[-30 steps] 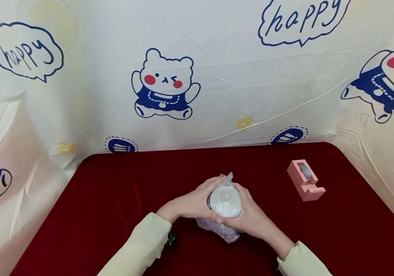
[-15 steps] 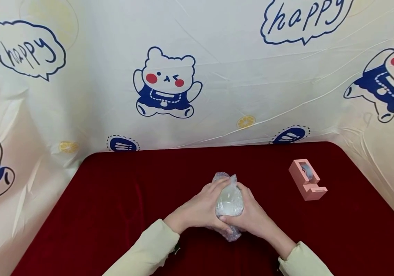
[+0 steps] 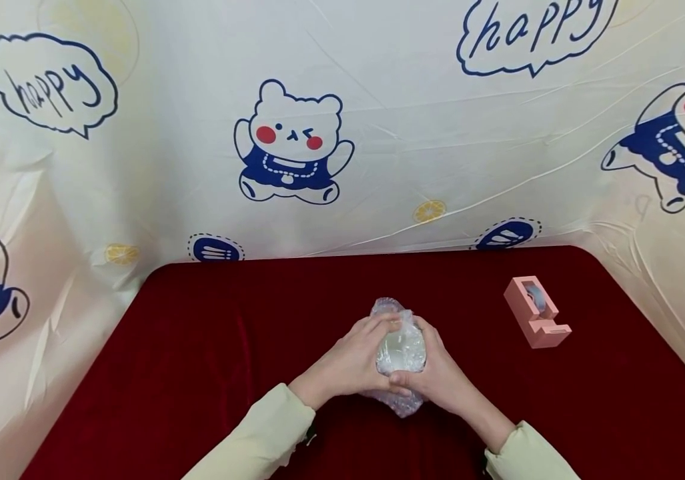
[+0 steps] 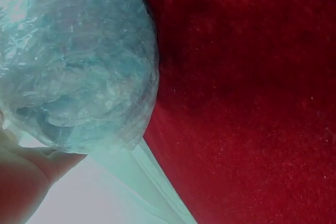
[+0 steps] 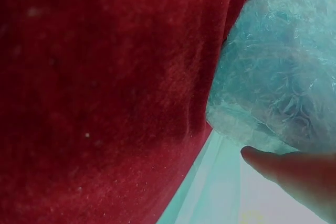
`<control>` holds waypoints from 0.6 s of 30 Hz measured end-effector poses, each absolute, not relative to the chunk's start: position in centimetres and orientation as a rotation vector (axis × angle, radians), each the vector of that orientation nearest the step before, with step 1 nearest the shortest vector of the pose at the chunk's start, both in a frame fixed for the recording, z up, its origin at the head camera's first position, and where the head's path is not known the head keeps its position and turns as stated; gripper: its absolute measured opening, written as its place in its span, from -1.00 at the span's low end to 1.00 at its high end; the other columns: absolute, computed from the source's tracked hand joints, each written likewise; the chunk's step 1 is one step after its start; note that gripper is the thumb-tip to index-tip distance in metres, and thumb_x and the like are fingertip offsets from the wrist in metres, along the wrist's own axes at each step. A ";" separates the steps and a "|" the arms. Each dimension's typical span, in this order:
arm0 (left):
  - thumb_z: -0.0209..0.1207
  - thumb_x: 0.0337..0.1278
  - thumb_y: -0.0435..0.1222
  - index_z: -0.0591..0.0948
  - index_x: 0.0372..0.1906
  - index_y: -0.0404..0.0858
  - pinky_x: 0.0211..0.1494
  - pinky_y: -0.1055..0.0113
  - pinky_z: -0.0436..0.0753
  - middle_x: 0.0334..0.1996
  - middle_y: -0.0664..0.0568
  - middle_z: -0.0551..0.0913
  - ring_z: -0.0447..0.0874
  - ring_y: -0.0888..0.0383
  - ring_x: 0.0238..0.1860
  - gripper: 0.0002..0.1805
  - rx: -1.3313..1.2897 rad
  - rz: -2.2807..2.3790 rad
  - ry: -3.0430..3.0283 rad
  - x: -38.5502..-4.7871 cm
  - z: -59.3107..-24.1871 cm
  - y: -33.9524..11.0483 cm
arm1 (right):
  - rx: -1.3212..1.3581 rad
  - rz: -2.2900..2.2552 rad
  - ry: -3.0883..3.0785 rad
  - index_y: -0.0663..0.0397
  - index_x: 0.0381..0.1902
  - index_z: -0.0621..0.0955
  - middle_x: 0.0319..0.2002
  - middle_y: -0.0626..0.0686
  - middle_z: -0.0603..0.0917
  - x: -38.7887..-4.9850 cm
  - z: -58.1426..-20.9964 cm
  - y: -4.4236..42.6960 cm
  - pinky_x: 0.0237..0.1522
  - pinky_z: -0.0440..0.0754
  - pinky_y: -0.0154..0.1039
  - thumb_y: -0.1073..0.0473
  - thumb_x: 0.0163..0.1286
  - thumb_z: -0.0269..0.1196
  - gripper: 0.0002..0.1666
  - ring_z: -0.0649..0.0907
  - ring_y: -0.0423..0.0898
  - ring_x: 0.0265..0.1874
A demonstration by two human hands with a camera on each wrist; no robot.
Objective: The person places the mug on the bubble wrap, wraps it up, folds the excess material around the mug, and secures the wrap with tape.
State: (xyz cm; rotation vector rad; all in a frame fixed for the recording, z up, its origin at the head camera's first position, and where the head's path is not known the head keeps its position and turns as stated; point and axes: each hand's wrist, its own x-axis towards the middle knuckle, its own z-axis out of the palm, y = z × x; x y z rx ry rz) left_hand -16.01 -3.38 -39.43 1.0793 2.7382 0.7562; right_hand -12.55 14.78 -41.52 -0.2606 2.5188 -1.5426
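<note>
Between both hands in the head view is a rounded white object, perhaps a cup, wrapped in clear bubble wrap. My left hand grips its left side, fingers over the far part and thumb at the near side. From the right, my right hand holds it, thumb across the near face. Loose bubble wrap sticks out beyond the fingers at the far end and below the thumbs. Both wrist views show the crinkled bubble wrap close up, with a thumb at its edge in the right one.
A pink tape dispenser with a roll of tape stands to the right on the dark red tablecloth. Behind the table hangs a white curtain printed with bears and lettering.
The wrapped object has shifted slightly right and turned in the hands. My left hand has moved right and its fingers now reach further over the far side, pressing wrap across the white face.
</note>
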 end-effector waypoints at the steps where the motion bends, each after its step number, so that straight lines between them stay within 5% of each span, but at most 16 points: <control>1: 0.44 -0.32 0.19 0.34 0.32 -0.15 0.31 0.05 0.46 0.40 0.10 0.26 0.24 -0.06 0.40 0.02 1.071 0.755 2.741 -16.0 -39.4 -3.4 | -0.273 -1.548 2.512 0.28 0.47 -0.10 0.43 0.41 0.00 -12.6 -41.6 14.8 0.30 0.29 0.20 -0.23 0.01 0.43 0.37 0.26 0.33 0.34; 10: 0.43 -0.31 0.20 0.02 0.50 0.17 0.27 0.00 0.48 0.43 0.14 0.21 0.21 -0.05 0.40 0.19 0.993 0.807 2.672 -16.1 -39.3 -3.5 | -0.325 -1.606 2.467 0.24 0.47 -0.11 0.43 0.41 -0.03 -12.5 -42.0 14.9 0.31 0.25 0.26 -0.43 -0.04 0.32 0.43 0.21 0.37 0.36; 18: 0.40 -0.21 0.18 0.34 0.36 0.06 0.26 0.01 0.50 0.42 0.12 0.18 0.17 -0.09 0.41 -0.08 0.993 0.772 2.707 -15.8 -39.6 -2.9 | -0.286 -1.602 2.474 0.18 0.49 -0.12 0.45 0.40 -0.07 -12.3 -41.7 14.8 0.26 0.30 0.31 -0.42 0.05 0.23 0.33 0.21 0.42 0.35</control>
